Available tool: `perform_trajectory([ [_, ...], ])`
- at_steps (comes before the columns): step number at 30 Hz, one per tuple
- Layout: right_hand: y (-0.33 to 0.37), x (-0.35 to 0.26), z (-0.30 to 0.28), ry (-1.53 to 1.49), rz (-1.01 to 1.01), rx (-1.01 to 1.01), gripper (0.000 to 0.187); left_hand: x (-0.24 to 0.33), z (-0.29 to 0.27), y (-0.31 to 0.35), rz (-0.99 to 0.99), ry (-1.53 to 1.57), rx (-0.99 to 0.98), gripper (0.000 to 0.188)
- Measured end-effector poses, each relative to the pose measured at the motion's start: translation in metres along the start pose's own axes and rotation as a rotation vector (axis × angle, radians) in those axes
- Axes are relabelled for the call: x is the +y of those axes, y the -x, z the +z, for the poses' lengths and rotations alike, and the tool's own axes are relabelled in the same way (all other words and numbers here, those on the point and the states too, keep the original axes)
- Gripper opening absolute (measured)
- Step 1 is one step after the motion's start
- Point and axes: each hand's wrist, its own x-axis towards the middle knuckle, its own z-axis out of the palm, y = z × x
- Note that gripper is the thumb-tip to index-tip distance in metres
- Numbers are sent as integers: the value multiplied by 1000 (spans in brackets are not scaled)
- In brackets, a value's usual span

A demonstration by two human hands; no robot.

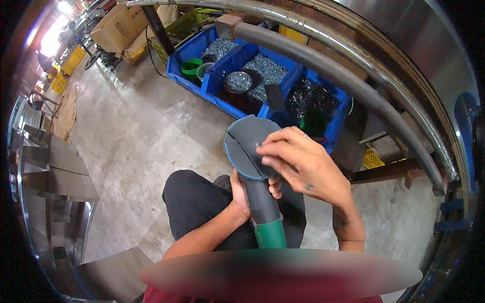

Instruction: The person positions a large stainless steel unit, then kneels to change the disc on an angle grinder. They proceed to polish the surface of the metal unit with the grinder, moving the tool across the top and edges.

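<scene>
In front of me stands a tool with a flat round dark-grey head (pixel 241 156), blue at its rim and crossed by a straight slit. Below the head a dark tube (pixel 261 199) runs down into a green lower part (pixel 271 234). My left hand (pixel 239 198) is closed around the tube just under the head, with fingertips showing on its far side. Over the head's right side, my right hand (pixel 304 159) has its thumb and index finger drawn together. A tiny shiny metal piece (pixel 257 144) is at the index fingertip; whether it is pinched or lies on the head is unclear.
Blue bins (pixel 217 98) ahead hold many small metal parts. A metal bowl (pixel 237 82) and a green cup (pixel 191 66) sit in them. Thick metal bars (pixel 333 50) arch over the right side. Sheet-metal pieces (pixel 60 156) stand at left; a cardboard box (pixel 118 28) is farther back.
</scene>
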Motion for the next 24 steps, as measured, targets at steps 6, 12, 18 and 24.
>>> perform_trajectory([
  [6,15,2,-1,72,-21,-138,37,-3,2,-1,122,-192,394,88],
  [12,19,8,1,68,-16,-140,36,0,-1,0,48,-56,207,87],
  [18,18,8,1,76,-23,-132,34,-4,9,-4,81,-144,290,86],
  [24,18,8,0,103,-26,-139,33,-5,18,-6,125,-188,415,89],
])
